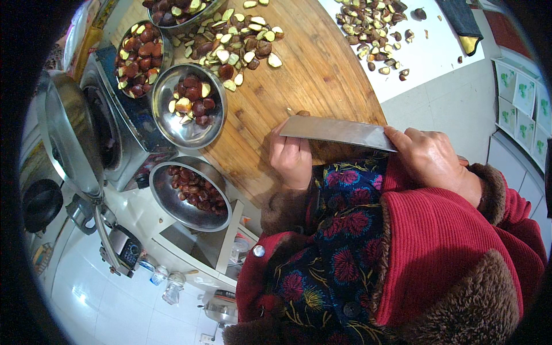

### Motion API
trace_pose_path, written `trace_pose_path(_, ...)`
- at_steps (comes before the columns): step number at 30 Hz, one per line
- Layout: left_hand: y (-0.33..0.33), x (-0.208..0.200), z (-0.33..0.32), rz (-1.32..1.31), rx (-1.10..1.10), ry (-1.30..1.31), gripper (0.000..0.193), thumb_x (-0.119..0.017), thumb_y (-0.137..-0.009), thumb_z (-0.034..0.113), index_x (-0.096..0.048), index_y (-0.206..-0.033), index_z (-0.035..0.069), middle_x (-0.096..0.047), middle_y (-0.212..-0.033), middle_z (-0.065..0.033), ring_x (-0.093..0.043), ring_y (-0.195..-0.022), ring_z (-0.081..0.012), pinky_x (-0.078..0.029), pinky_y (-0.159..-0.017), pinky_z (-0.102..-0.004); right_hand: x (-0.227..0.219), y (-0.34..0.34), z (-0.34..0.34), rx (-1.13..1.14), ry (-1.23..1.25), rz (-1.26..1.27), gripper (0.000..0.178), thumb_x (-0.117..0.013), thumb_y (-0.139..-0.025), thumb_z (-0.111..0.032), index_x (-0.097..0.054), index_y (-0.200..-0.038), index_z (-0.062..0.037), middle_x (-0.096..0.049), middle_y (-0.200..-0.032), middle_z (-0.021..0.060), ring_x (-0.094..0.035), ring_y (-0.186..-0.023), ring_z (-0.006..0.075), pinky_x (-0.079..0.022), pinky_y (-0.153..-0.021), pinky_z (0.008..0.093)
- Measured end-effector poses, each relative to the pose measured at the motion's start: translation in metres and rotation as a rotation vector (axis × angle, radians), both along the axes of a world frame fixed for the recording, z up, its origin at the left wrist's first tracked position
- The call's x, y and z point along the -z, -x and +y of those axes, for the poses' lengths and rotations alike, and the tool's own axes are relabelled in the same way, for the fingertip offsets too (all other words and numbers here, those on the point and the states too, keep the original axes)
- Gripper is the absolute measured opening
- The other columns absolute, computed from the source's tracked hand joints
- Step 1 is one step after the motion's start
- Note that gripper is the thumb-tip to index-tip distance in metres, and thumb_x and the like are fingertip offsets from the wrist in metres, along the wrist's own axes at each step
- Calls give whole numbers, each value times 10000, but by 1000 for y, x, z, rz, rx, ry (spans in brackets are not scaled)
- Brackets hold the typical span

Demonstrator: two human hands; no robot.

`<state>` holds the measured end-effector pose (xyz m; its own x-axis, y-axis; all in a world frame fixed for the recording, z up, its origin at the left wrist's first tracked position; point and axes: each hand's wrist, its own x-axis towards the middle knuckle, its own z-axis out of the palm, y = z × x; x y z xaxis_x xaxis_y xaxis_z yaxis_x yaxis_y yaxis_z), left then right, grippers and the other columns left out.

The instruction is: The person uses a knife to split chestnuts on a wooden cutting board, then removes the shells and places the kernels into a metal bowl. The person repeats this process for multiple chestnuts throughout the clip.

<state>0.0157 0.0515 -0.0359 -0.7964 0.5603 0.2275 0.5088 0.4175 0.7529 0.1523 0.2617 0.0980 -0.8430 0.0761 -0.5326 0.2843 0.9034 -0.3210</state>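
Note:
My right hand (428, 154) is closed around the handle of a broad cleaver (339, 131), its fingers against the near end of the blade. The blade lies across the near edge of a round wooden cutting board (322, 69). At the blade's other end, my left hand (290, 158) has its fingers curled in, steadying a chestnut (302, 113); the blade partly hides the fingertips and the nut. Cut chestnut pieces (230, 46), brown-shelled with pale yellow faces, lie heaped at the board's far left.
Left of my hands stand a steel bowl of some chestnuts (190, 131), a fuller bowl (119, 72) and a bowl of darker nuts (190, 221). A stove (123, 152) with a lidded pan (75, 132) is farther left. More cut pieces lie on a white sheet (414, 75) at far right.

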Motion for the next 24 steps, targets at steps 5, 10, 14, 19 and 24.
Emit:
trace_pose_path(5,2,0,2,31,14,-16,268,-680,-768,-99,-734,-1006,12,-670,-1008,-121,-660,-921,-289,-530,-814,-371,-6,2,2,13,28,-15,357,-572,-851,-120,-554,-1188,-2,-643,-767,142,-689,-665,323,-556,-569,416)
trace_pose_path(10,4,3,1,40,10,-28,248,-684,-763,-100,-733,-982,6,-673,-988,-118,-664,-901,-283,-534,-796,-366,-11,13,1,28,48,-58,216,-574,-841,-117,-555,-1032,-17,-650,-767,158,-690,-686,354,-558,-592,444)
trace_pose_path(14,6,2,3,29,6,-29,228,-679,-769,-106,-738,-962,0,-674,-982,-118,-671,-879,-279,-542,-783,-355,-12,21,2,36,72,-94,144,-569,-833,-102,-547,-949,-19,-657,-765,167,-688,-710,369,-559,-628,464)
trace_pose_path(19,7,0,5,-61,-26,-44,261,-719,-780,-32,-772,-1015,68,-698,-969,-111,-692,-903,-266,-544,-788,-369,-13,29,2,27,57,-132,153,-576,-825,-93,-556,-952,-11,-663,-774,172,-691,-725,372,-561,-652,467)
trace_pose_path(24,7,6,0,-37,-60,-60,234,-698,-773,-71,-748,-982,20,-695,-992,-133,-692,-900,-292,-550,-800,-368,-14,43,-4,-6,20,-170,152,-608,-804,-93,-577,-926,-7,-677,-793,186,-696,-739,376,-568,-662,459)
